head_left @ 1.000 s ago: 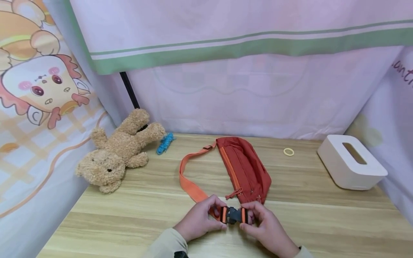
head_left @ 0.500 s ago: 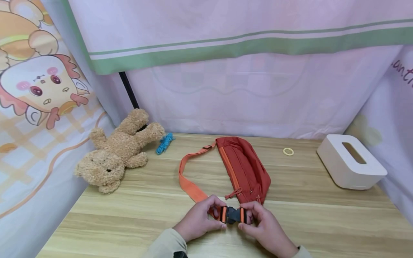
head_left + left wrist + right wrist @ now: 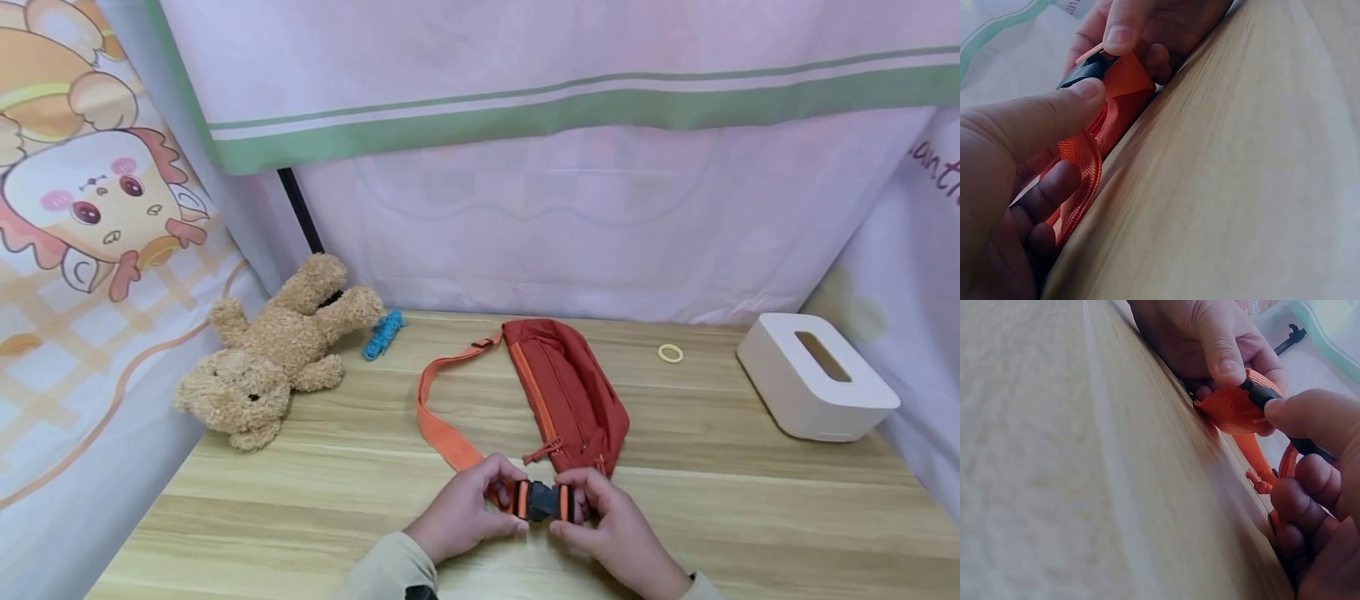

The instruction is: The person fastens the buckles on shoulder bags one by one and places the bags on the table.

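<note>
Pale cloths [image 3: 525, 208] hang at the far, left and right sides, all cut off by the picture's edges; lettering on the right one is cropped. The table [image 3: 300, 508] runs out of view on the near side. At its left lies the bear [image 3: 277, 346], head toward the near left, legs toward the far right; its legs hide the foot of a black pole [image 3: 302, 212]. A white box [image 3: 806, 400] stands at the right, the inside of its slot too dim to make out.

The red bag [image 3: 573, 392] lies mid-table, its long axis slanting from far left to near right, the orange zip along its left side. Its near end is partly covered by the right hand [image 3: 618, 525]. That hand pinches the right end of the buckle [image 3: 542, 501] between thumb and forefinger; the left hand [image 3: 468, 508] pinches the left end likewise. In both, the other fingers are curled, partly hidden in the head view. Both sleeves are cut off at the near edge.

The orange strap [image 3: 442, 433] loops left from the bag's far end and passes behind the left hand. The black buckle, just on the near side of the bag, points left to right along its length; fingers cover parts of its ends, and whether its halves are fully locked I cannot tell. Blue cord [image 3: 383, 335] lies beside the bear's leg, its strands blurred together. Smallest is a yellow ring [image 3: 671, 353], flat between bag and box.
</note>
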Available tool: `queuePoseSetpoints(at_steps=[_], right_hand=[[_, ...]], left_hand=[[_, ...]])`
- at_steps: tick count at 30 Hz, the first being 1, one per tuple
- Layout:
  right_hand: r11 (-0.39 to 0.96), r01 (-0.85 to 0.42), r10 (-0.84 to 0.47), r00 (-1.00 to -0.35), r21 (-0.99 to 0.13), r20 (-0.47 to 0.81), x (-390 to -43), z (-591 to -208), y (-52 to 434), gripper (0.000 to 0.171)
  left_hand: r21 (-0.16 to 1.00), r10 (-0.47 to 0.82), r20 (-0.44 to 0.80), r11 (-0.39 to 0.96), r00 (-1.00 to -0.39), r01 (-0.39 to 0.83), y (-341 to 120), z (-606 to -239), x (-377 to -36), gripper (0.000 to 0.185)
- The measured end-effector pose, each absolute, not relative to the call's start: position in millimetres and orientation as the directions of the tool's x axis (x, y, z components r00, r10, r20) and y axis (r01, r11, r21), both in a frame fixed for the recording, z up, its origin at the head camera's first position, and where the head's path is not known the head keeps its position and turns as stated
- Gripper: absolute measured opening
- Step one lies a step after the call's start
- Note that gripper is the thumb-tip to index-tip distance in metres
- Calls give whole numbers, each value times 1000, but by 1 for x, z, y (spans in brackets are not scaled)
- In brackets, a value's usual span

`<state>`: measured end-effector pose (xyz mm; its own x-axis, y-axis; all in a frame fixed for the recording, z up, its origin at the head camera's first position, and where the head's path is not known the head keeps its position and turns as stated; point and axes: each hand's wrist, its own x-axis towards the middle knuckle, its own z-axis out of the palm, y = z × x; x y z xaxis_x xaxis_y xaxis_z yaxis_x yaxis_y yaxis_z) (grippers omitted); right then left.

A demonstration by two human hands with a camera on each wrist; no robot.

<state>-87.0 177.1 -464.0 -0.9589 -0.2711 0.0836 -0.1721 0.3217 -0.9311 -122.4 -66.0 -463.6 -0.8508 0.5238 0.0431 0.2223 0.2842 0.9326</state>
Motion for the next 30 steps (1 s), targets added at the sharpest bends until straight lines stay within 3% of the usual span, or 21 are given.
queuePoseSetpoints(at_steps=[17,30], right_hand=[[338,-258,-270,-948,-905,169,-86,-464,175,50],[333,-184,-267,-959,-925,95,-86,-462,174,46]], left_hand=[[936,525,41,279,-850,217,-68,-462,-122,46],[943,524,43,259,-850,207,-66,-461,-122,45]])
